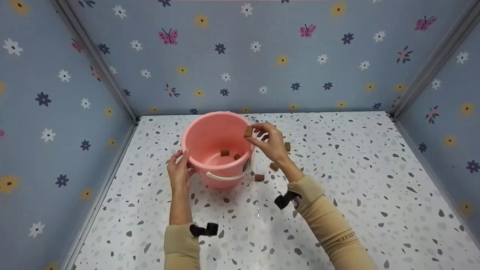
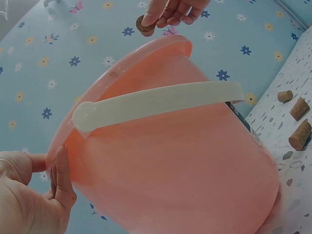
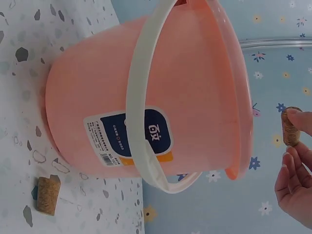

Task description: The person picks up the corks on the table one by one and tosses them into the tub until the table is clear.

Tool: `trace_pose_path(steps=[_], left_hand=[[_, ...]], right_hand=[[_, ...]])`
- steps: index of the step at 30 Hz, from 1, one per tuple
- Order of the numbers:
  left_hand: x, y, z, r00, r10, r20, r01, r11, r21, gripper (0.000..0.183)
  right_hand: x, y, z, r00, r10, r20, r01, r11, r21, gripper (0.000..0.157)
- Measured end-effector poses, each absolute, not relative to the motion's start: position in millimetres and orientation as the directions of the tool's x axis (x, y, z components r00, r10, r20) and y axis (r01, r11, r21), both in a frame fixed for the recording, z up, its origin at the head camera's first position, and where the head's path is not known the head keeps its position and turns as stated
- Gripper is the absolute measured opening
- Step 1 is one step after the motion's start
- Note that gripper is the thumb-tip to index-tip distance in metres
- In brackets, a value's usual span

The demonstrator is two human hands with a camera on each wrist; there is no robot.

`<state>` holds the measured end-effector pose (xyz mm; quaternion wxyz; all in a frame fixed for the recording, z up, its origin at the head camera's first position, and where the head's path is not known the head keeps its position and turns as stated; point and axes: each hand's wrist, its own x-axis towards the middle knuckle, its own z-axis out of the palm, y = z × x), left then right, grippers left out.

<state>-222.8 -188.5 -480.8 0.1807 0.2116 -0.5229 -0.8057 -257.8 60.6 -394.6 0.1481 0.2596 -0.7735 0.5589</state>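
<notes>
A pink bucket [image 1: 221, 172] stands on the speckled table, its white handle [image 2: 161, 105] hanging down on the near side. My left hand [image 1: 179, 170] grips its rim at the left, the thumb on one side of the lip and fingers on the other. Between thumb and fingers of my right hand [image 1: 270, 141] I pinch a cork [image 3: 291, 126], held above the bucket's right rim. Two corks [image 1: 224, 153] lie on the bucket's floor. Several loose corks [image 1: 259, 177] are on the table just right of the bucket, partly below my right hand.
Flower-patterned panels [image 1: 240, 56] enclose the table at the back and both sides. The white speckled tabletop [image 1: 356, 180] extends to the right of the bucket. A printed label [image 3: 131, 136] is on the bucket's side.
</notes>
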Motion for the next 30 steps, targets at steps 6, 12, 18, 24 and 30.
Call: trace_pose_path(steps=[6,12,18,24,30], left_hand=[[-217.1,-185.0,-472.3,-0.848,-0.505,-0.159,0.075,-0.411,0.908,0.042],[-211.9,-181.9,-458.5,-0.847,-0.488,-0.213,0.025,-0.436,0.900,0.036],[-213.8,-184.2,-462.7,-0.855,-0.476,-0.205,0.030,-0.441,0.897,0.036],[-245.7,-208.6,-526.0,-0.882,-0.450,-0.140,0.110,-0.485,0.868,0.041],[-232.1,-195.2,-495.1,-0.847,-0.503,-0.173,0.060,-0.413,0.909,0.042]], right_hand=[[-272.6,49.2,-416.8,-0.816,-0.250,0.521,-0.575,0.262,-0.775,0.034],[-277.2,38.4,-424.1,-0.803,-0.265,0.534,-0.593,0.272,-0.758,0.033],[-276.8,29.0,-422.7,-0.793,-0.288,0.537,-0.605,0.268,-0.750,0.032],[-276.3,21.8,-421.5,-0.799,-0.312,0.514,-0.592,0.259,-0.763,0.032],[-275.3,18.8,-419.0,-0.818,-0.338,0.466,-0.560,0.279,-0.780,0.042]])
